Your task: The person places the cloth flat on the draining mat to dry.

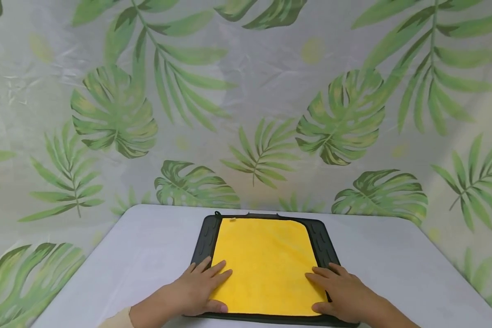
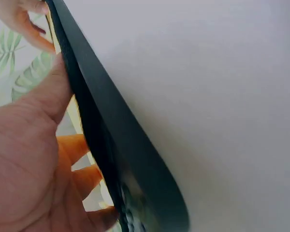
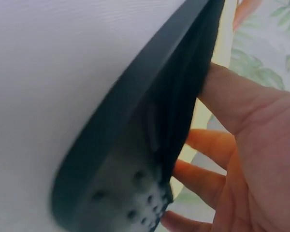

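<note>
A yellow cloth (image 1: 266, 266) with a small pale tag at its upper left corner lies spread flat over a black tray-like board (image 1: 207, 234). My left hand (image 1: 201, 289) rests on the left side of the cloth and board, fingers spread. On the opposite side, my right hand (image 1: 344, 294) lies across the cloth's right edge with its fingers extended. In the left wrist view, the thumb and fingertips of my left hand (image 2: 34, 150) touch the cloth's dark edge beside the board's rim (image 2: 121, 111). My right hand (image 3: 251, 145) does likewise in the right wrist view.
The board stands on a white table (image 1: 147, 246) with rounded far corners. A leaf-patterned sheet (image 1: 266, 100) hangs behind the table and shows along both sides. A handle-like bar (image 1: 262, 214) and a small cord loop (image 1: 217, 213) are at the board's far edge.
</note>
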The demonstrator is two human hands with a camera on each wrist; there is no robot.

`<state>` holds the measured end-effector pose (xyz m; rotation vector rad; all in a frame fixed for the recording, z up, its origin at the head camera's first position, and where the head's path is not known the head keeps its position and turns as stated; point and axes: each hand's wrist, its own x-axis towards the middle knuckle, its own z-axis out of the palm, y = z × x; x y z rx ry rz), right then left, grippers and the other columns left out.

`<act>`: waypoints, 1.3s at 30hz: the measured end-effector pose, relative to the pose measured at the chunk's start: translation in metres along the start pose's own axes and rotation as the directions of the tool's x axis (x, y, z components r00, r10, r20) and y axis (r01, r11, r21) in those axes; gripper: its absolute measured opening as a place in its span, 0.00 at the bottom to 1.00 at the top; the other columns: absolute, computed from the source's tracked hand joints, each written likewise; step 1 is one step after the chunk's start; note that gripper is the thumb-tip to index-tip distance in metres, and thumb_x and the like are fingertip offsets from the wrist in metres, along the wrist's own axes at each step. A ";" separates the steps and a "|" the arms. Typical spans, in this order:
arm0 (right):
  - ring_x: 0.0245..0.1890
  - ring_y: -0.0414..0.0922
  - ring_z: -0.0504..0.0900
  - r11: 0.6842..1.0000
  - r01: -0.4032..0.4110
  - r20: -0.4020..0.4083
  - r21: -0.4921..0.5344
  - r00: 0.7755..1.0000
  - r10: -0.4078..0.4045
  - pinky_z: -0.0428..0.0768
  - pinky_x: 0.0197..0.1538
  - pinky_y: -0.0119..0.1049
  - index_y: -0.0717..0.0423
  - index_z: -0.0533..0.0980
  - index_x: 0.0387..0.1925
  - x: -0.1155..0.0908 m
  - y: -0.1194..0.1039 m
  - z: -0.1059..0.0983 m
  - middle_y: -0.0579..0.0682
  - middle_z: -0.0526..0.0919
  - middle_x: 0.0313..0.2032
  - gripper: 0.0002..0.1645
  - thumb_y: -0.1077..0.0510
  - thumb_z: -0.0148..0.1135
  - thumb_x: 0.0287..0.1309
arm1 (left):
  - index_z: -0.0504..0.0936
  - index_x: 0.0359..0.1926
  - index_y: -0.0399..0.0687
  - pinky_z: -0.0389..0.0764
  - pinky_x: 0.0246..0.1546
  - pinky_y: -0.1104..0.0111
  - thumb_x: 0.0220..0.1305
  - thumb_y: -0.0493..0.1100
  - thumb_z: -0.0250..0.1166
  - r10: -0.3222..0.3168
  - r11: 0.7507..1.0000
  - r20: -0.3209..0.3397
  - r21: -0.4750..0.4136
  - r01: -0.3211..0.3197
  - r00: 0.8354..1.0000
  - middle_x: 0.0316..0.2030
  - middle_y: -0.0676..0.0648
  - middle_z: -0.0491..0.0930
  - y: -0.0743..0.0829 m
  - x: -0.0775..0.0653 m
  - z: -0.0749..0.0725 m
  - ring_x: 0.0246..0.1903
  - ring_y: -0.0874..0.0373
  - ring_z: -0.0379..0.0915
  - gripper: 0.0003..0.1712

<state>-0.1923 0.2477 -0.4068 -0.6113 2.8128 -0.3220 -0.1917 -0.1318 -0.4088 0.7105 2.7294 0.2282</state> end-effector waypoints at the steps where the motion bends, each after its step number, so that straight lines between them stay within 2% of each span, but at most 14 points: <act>1: 0.71 0.74 0.61 1.000 -0.009 -0.004 0.000 1.000 0.009 0.67 0.59 0.78 0.46 0.72 0.70 -0.001 0.003 0.000 0.54 0.70 0.72 0.45 0.32 0.69 0.56 | 0.63 0.78 0.64 0.57 0.71 0.32 0.60 0.74 0.62 -0.022 1.000 0.002 -0.011 0.022 1.000 0.80 0.51 0.57 -0.003 -0.002 -0.001 0.79 0.36 0.48 0.50; 6: 0.71 0.77 0.60 0.998 -0.054 -0.025 -0.016 0.998 0.053 0.68 0.59 0.78 0.48 0.72 0.70 -0.007 0.016 -0.002 0.57 0.70 0.72 0.49 0.31 0.72 0.51 | 0.65 0.77 0.67 0.52 0.73 0.31 0.55 0.74 0.66 -0.114 0.993 -0.001 -0.030 0.114 0.993 0.79 0.51 0.58 -0.018 -0.010 -0.007 0.80 0.35 0.44 0.51; 9: 0.71 0.79 0.57 0.998 -0.063 -0.030 0.003 0.998 0.063 0.68 0.59 0.78 0.49 0.71 0.70 -0.008 0.019 -0.006 0.60 0.69 0.72 0.50 0.32 0.74 0.49 | 0.66 0.76 0.64 0.52 0.73 0.32 0.55 0.76 0.65 -0.134 0.991 -0.028 -0.028 0.133 0.991 0.79 0.49 0.58 -0.021 -0.011 -0.011 0.80 0.35 0.44 0.51; 13: 0.72 0.78 0.56 0.997 -0.039 -0.035 0.072 0.999 0.042 0.66 0.60 0.78 0.49 0.71 0.70 0.001 0.007 -0.011 0.61 0.67 0.73 0.48 0.35 0.74 0.52 | 0.64 0.77 0.56 0.54 0.73 0.32 0.58 0.77 0.61 -0.073 0.997 -0.073 -0.038 0.070 0.995 0.79 0.47 0.58 -0.014 -0.002 -0.011 0.79 0.35 0.45 0.53; 16: 0.74 0.72 0.58 0.992 0.007 -0.016 0.122 1.000 -0.005 0.64 0.64 0.77 0.49 0.70 0.71 0.014 -0.010 -0.010 0.61 0.66 0.74 0.48 0.35 0.73 0.54 | 0.61 0.79 0.54 0.56 0.73 0.35 0.60 0.78 0.60 -0.006 1.000 -0.080 -0.021 0.004 0.997 0.80 0.47 0.57 -0.006 0.013 -0.013 0.79 0.36 0.47 0.55; 19: 0.75 0.68 0.60 0.989 0.050 0.014 0.141 0.999 -0.052 0.64 0.67 0.74 0.50 0.69 0.72 0.025 -0.023 -0.007 0.61 0.65 0.75 0.48 0.36 0.73 0.55 | 0.59 0.79 0.54 0.58 0.74 0.37 0.59 0.78 0.61 0.022 1.000 -0.071 0.005 -0.022 0.997 0.80 0.47 0.56 -0.002 0.028 -0.016 0.79 0.38 0.49 0.56; 24: 0.76 0.62 0.62 0.993 0.008 0.046 0.118 0.999 -0.014 0.57 0.70 0.75 0.48 0.69 0.72 0.033 -0.026 -0.005 0.58 0.66 0.75 0.49 0.37 0.76 0.52 | 0.59 0.79 0.56 0.59 0.74 0.38 0.54 0.78 0.65 -0.025 1.000 -0.031 0.010 0.025 0.999 0.80 0.47 0.54 -0.009 0.036 -0.012 0.79 0.38 0.49 0.59; 27: 0.76 0.60 0.61 0.994 -0.018 0.053 0.108 0.999 0.013 0.49 0.70 0.79 0.47 0.69 0.73 0.033 -0.016 -0.008 0.55 0.66 0.75 0.50 0.36 0.76 0.51 | 0.58 0.80 0.62 0.57 0.75 0.37 0.51 0.78 0.67 -0.067 0.998 -0.004 -0.015 0.067 0.998 0.81 0.50 0.53 -0.021 0.034 -0.012 0.79 0.37 0.47 0.60; 30: 0.76 0.62 0.60 0.993 -0.041 0.046 0.114 0.998 0.035 0.45 0.68 0.81 0.47 0.69 0.72 0.032 -0.004 -0.015 0.55 0.65 0.75 0.52 0.36 0.78 0.47 | 0.57 0.80 0.67 0.53 0.76 0.37 0.47 0.77 0.70 -0.117 0.993 0.000 -0.021 0.117 0.993 0.82 0.52 0.51 -0.034 0.033 -0.020 0.80 0.35 0.43 0.61; 34: 0.74 0.68 0.61 0.991 -0.105 -0.008 0.082 0.994 0.106 0.47 0.66 0.83 0.51 0.71 0.71 0.035 0.014 -0.031 0.61 0.68 0.73 0.53 0.38 0.81 0.45 | 0.57 0.80 0.65 0.53 0.75 0.35 0.46 0.77 0.71 -0.185 0.983 -0.023 0.009 0.185 0.983 0.82 0.49 0.50 -0.050 0.032 -0.035 0.79 0.33 0.43 0.63; 36: 0.72 0.71 0.62 0.988 -0.141 -0.073 0.056 0.987 0.145 0.50 0.65 0.83 0.54 0.70 0.71 0.038 0.023 -0.039 0.65 0.69 0.71 0.51 0.39 0.79 0.49 | 0.56 0.80 0.61 0.55 0.73 0.33 0.50 0.77 0.70 -0.199 0.980 -0.042 0.009 0.200 0.979 0.81 0.45 0.51 -0.055 0.035 -0.041 0.79 0.31 0.44 0.63; 39: 0.70 0.74 0.63 0.982 -0.185 -0.205 0.027 0.961 0.186 0.57 0.65 0.80 0.60 0.67 0.72 0.040 0.038 -0.050 0.72 0.68 0.70 0.48 0.40 0.72 0.59 | 0.55 0.81 0.55 0.55 0.72 0.31 0.58 0.75 0.66 -0.214 0.977 -0.100 -0.021 0.213 0.972 0.81 0.41 0.51 -0.057 0.043 -0.051 0.78 0.28 0.45 0.59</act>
